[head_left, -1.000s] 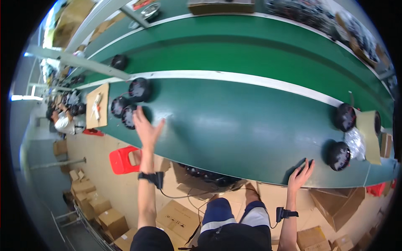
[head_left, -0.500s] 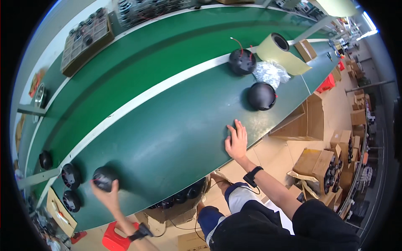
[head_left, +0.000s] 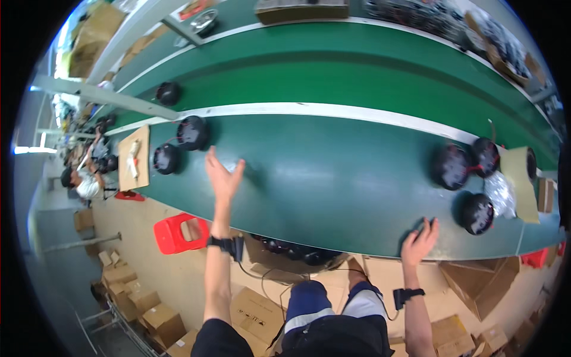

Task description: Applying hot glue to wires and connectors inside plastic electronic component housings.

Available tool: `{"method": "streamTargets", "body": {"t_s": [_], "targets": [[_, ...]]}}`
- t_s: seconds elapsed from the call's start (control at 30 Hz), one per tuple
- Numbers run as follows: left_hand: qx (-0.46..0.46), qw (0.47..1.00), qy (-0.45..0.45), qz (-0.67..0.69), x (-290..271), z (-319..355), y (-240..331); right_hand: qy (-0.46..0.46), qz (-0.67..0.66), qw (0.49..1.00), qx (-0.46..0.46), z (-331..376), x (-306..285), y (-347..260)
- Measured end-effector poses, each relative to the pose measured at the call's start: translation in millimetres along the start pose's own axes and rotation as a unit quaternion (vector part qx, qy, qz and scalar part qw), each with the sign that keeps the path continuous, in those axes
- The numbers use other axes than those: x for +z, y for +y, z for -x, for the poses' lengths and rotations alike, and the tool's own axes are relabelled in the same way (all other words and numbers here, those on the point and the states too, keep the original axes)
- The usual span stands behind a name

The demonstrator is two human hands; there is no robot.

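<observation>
My left hand (head_left: 225, 175) is over the green worktable at the left, empty, with fingers and thumb spread. Just beyond it are two black round housings (head_left: 192, 132) (head_left: 166, 159). My right hand (head_left: 419, 241) rests near the table's front edge, fingers apart and holding nothing. To its upper right stand three more black dome-shaped housings: one large housing (head_left: 452, 166), another behind it (head_left: 485, 157) with a thin red wire, and a third (head_left: 477, 214) nearest my right hand. Neither hand touches a housing.
A green conveyor belt (head_left: 333, 77) runs behind a white rail, with one black housing (head_left: 168, 93) on it. Clear plastic wrap (head_left: 501, 195) and a yellowish roll (head_left: 523, 184) lie at right. A red stool (head_left: 178, 234) and cartons (head_left: 256, 315) stand on the floor.
My view has turned left. My left hand has let go of a black housing, which is gone from that spot; a third housing now stands in the right group. My right hand stays near the edge.
</observation>
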State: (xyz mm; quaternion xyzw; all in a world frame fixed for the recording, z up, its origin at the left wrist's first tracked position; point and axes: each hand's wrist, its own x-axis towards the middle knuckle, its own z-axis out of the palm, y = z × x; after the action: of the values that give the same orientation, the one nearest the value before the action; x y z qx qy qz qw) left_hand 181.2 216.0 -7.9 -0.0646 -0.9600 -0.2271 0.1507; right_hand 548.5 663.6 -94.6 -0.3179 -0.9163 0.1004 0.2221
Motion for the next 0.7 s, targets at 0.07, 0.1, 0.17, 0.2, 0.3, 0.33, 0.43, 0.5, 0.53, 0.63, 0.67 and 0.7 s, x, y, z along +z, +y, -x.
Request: {"method": "streamTargets", "body": {"t_s": [0.07, 0.1, 0.17, 0.2, 0.3, 0.33, 0.43, 0.5, 0.53, 0.63, 0.67, 0.7], "targets": [[-0.047, 0.992, 0.068, -0.091, -24.1, -46.5, -81.1, -0.016, 0.004, 1.0, 0.009, -2.0, 5.6, -0.5], [-0.125, 0.982, 0.074, -0.123, -33.2, -64.6, -115.1, -0.015, 0.011, 1.0, 0.006, -1.1, 5.3, 0.0], [-0.109, 0.984, 0.022, -0.141, -51.0, -107.0, -167.7, -0.002, 0.01, 1.0, 0.007, 1.6, 5.2, 0.7], [-0.126, 0.976, -0.039, -0.174, -50.5, -127.0, -186.4, -0.012, 0.003, 1.0, 0.01, 2.6, 5.8, 0.7], [-0.047, 0.978, -0.088, -0.186, -34.3, -182.1, -219.4, 0.003, 0.011, 1.0, 0.004, 1.9, 6.7, 3.4], [0.064, 0.992, -0.106, 0.034, -25.2, -194.3, -222.8, -0.004, -0.003, 1.0, 0.02, 2.1, 5.4, 4.2], [-0.004, 0.992, -0.094, 0.079, 2.3, -197.9, -205.0, 0.005, -0.003, 0.999, 0.038, -1.4, 3.2, 3.2], [0.006, 0.981, -0.159, 0.114, 10.5, -179.4, -166.6, -0.008, 0.02, 0.998, 0.056, -3.6, -1.3, -1.8], [0.005, 0.969, -0.219, 0.113, 11.6, -157.0, -138.7, -0.015, 0.022, 0.997, 0.068, -3.8, -3.5, -5.1], [0.149, 0.947, -0.266, 0.098, 22.8, -74.7, -20.3, -0.004, 0.014, 0.997, 0.073, -5.9, -9.4, -10.6], [0.183, 0.93, -0.29, 0.133, 30.2, -44.4, 27.6, 0.002, -0.009, 0.995, 0.101, -6.0, -10.6, -11.0], [0.208, 0.921, -0.292, 0.149, 36.4, -13.8, 76.8, 0.012, -0.032, 0.991, 0.127, -5.6, -11.6, -11.1]]}}
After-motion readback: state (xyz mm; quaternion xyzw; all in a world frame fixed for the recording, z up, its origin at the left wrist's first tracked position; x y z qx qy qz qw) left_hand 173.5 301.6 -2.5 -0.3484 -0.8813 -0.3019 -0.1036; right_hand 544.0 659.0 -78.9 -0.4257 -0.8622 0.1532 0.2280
